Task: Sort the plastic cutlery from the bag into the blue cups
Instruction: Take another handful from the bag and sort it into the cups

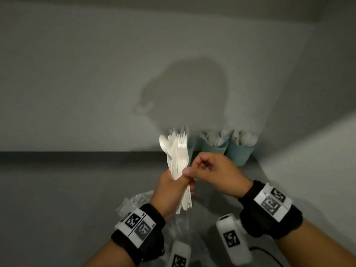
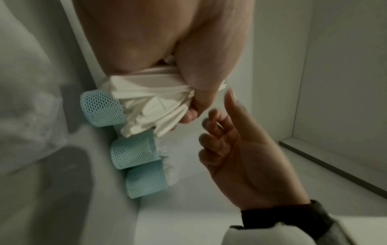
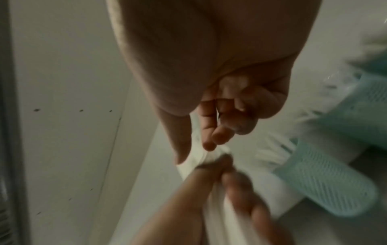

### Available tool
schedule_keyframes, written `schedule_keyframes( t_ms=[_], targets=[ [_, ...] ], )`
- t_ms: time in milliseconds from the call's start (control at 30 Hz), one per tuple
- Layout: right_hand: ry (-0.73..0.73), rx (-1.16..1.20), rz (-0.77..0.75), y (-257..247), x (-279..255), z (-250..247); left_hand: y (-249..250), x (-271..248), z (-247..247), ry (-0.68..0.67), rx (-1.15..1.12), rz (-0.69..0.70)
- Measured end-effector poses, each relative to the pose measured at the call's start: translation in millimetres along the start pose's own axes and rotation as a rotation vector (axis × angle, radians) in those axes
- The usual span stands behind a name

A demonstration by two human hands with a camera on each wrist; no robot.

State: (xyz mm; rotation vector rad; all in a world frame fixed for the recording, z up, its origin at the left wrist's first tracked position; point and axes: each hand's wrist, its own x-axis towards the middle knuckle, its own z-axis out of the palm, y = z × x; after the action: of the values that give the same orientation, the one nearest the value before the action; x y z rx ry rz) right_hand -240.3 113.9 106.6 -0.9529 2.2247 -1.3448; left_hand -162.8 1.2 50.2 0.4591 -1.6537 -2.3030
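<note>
My left hand (image 1: 173, 186) grips a bundle of white plastic cutlery (image 1: 178, 158) upright, with forks and a spoon fanning out at the top. The bundle (image 2: 146, 102) fills its fist. My right hand (image 1: 192, 169) reaches in from the right with fingers curled. Its thumb and forefinger (image 3: 209, 142) pinch one piece at the bundle's edge (image 3: 199, 157). Three blue mesh cups stand against the wall behind: the left one (image 1: 191, 149) partly hidden by the bundle, the middle one (image 1: 214, 148) and the right one (image 1: 240, 153), each with cutlery in it. A clear plastic bag (image 1: 134, 203) lies under my left wrist.
The cups (image 2: 134, 152) sit in a corner where the back wall meets a side wall on the right. A dark strip (image 1: 77, 157) runs along the foot of the back wall. A thin dark cable (image 1: 264, 251) lies at the lower right.
</note>
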Motion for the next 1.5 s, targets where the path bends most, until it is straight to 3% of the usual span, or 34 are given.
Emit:
schedule_keyframes(
  t_ms=[133,400,533,667,767,1000,1500],
  targets=[
    [0.137,0.129,0.056,6.7,-13.9,24.8,-6.8,-14.9,2.6,-0.018,0.082,0.033],
    [0.091,0.219,0.092,-1.3,-21.5,22.2,-3.4,-34.7,1.6,-0.114,0.028,0.021],
    [0.174,0.182,0.096,-3.2,-17.0,23.6,-4.9,-38.0,-0.2,-0.098,0.008,-0.009],
    [0.331,-0.053,-0.008,-9.8,-24.6,40.9,-2.9,-33.6,-0.3,-0.050,0.061,0.100],
    [0.292,-0.183,-0.056,-13.6,-23.6,51.3,-2.8,-32.1,-2.5,-0.007,0.091,0.166],
    [0.171,-0.022,-0.080,-12.1,-10.1,56.2,-3.3,-35.0,-15.6,-0.011,0.119,0.220],
    [0.279,-0.037,-0.180,-19.2,-5.2,55.6,-5.2,-30.8,-22.7,-0.031,0.131,0.224]
  ],
)
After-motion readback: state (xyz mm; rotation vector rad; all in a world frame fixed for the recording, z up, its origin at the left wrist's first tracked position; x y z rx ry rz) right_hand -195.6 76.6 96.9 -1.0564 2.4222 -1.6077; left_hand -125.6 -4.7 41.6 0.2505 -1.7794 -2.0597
